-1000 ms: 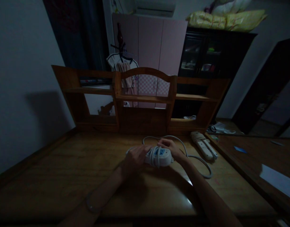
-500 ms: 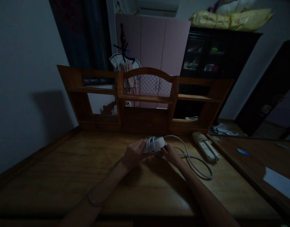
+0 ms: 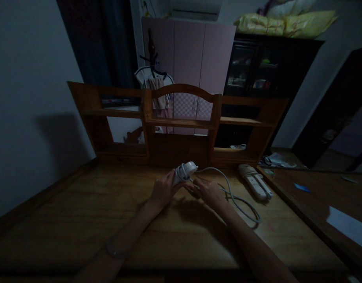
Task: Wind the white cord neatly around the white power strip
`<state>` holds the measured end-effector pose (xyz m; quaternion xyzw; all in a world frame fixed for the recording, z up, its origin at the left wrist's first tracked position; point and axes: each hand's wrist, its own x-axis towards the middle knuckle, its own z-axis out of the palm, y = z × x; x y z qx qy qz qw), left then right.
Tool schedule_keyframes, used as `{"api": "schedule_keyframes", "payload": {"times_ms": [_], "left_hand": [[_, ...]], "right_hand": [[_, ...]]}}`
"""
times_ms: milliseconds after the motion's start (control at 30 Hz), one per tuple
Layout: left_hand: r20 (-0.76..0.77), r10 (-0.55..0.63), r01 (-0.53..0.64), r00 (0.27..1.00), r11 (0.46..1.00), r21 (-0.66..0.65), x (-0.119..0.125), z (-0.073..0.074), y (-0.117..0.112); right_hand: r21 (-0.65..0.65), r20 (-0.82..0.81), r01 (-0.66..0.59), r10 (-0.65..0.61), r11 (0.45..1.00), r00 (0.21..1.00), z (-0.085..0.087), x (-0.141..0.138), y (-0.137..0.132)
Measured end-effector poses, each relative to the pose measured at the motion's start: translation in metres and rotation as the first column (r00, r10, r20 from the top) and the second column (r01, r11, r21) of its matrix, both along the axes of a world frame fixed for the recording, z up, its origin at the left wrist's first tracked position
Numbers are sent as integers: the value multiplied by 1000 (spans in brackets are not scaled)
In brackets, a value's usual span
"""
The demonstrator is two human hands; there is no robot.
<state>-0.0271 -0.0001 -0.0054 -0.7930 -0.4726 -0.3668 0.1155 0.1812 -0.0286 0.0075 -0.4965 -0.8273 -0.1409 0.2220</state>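
Note:
My left hand is closed around a white power strip, held tilted up above the wooden desk. Several turns of grey-white cord are wound about the strip's upper part. Just right of it, my right hand has its fingers bent together on the cord, though the exact grip is partly hidden. From there the loose cord loops over the desktop to the right. A second white power strip, its own cord wrapped round it, lies farther right on the desk.
A wooden shelf unit rises along the desk's far edge. To the right is a lower brown surface with a blue card and a white paper. A wall stands at the left.
The held power strip has turned and tilted, its end pointing more upward. My right hand has moved from beside the strip's end to slightly below it. The cord loop has shifted a little.

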Motion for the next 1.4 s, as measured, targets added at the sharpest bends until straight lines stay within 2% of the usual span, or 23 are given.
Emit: {"api": "schedule_keyframes", "payload": {"times_ms": [133, 267, 500, 600, 667, 733, 800, 867, 933, 1033, 1133, 1400], "left_hand": [[71, -2, 7, 997, 998, -66, 2, 1, -1], [107, -7, 20, 994, 992, -121, 6, 5, -3], [167, 29, 19, 986, 960, -281, 13, 13, -8], [318, -36, 164, 947, 908, -386, 13, 13, -8], [422, -116, 316, 899, 839, -443, 15, 12, -9], [516, -171, 439, 839, 773, -459, 18, 10, -10], [592, -180, 499, 786, 750, -434, 23, 9, -11], [631, -174, 508, 756, 763, -399, 28, 10, -13], [627, -183, 495, 757, 788, -367, 31, 13, -16], [577, -208, 455, 790, 830, -324, 33, 17, -21], [513, -178, 386, 840, 861, -332, 33, 18, -24], [396, -98, 248, 913, 905, -347, 31, 14, -23]], "right_hand": [[62, 66, 66, -70, 996, 995, -3, -4, -1], [104, 84, 77, -86, 992, 993, -4, -12, -4], [55, 59, 104, -107, 993, 993, 1, -15, -7], [44, 82, 139, -142, 989, 986, 6, -11, -8], [28, 88, 187, -189, 982, 978, 11, -7, -8], [2, 105, 215, -215, 977, 971, 15, -3, -8], [-22, 124, 222, -217, 975, 968, 20, 1, -8], [-36, 129, 228, -222, 973, 967, 22, 4, -8], [-44, 124, 228, -221, 973, 967, 23, 5, -8], [-50, 111, 218, -211, 975, 971, 21, 4, -6], [-56, 104, 221, -214, 974, 971, 19, 3, -4], [-71, 105, 228, -220, 971, 970, 18, 3, -3]]}}
